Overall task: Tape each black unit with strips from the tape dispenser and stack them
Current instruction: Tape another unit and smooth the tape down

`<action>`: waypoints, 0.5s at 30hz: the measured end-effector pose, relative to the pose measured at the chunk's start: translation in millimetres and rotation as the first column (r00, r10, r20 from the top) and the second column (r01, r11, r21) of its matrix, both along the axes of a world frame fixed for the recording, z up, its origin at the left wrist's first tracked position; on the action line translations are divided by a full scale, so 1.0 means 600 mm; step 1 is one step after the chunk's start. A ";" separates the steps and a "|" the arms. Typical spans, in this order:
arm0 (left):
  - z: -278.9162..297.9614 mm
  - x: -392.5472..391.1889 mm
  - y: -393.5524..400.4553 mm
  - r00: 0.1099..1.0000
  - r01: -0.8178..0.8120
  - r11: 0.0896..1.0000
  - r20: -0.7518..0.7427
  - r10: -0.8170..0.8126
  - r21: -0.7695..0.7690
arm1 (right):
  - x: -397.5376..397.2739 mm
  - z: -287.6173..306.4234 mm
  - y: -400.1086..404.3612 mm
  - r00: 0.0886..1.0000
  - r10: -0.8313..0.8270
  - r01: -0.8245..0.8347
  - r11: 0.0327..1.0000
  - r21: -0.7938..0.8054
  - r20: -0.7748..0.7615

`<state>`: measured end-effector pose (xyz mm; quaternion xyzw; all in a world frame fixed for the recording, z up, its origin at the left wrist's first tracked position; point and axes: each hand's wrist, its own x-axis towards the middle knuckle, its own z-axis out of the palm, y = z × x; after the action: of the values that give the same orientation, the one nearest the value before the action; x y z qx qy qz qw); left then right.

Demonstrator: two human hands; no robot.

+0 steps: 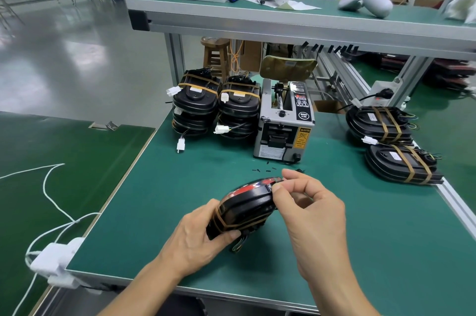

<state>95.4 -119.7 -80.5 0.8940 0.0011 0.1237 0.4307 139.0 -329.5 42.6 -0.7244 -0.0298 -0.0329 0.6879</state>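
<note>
Both hands [195, 235] [313, 208] curled around tilted black unit [247, 208]

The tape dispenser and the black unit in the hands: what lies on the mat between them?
In the head view, only small black scraps lie on the green mat between the tape dispenser and the held black unit.

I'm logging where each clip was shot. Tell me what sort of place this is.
Most likely a factory assembly line. An aluminium-framed bench with green mats stands on a wide polished floor, an automatic tape dispenser sits on the bench, and identical black units are stacked in batches beside it.
</note>
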 end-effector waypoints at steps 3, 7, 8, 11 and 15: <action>0.001 0.000 0.000 1.000 0.002 1.000 -0.001 -0.002 0.007 | 0.000 0.001 -0.001 1.000 -0.006 0.006 1.000 -0.020 -0.002; 0.001 0.000 0.000 1.000 0.006 1.000 -0.003 -0.006 0.006 | 0.000 0.004 -0.002 1.000 0.001 -0.002 1.000 -0.031 -0.011; 0.002 0.000 -0.001 1.000 0.007 1.000 -0.004 -0.007 0.005 | 0.000 0.004 -0.002 1.000 0.000 -0.001 0.999 -0.032 -0.013; 0.003 0.000 -0.001 1.000 0.007 1.000 -0.005 -0.007 0.003 | 0.001 0.004 -0.002 1.000 -0.005 0.005 1.000 -0.030 -0.019; 0.003 -0.001 0.000 1.000 0.003 1.000 -0.005 -0.003 0.009 | 0.001 0.005 -0.003 0.999 -0.001 0.000 1.000 -0.022 -0.033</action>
<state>94.7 -119.8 -78.4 0.8961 0.0001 0.1210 0.4270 139.8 -331.3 45.7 -0.7324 -0.0186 -0.0208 0.6803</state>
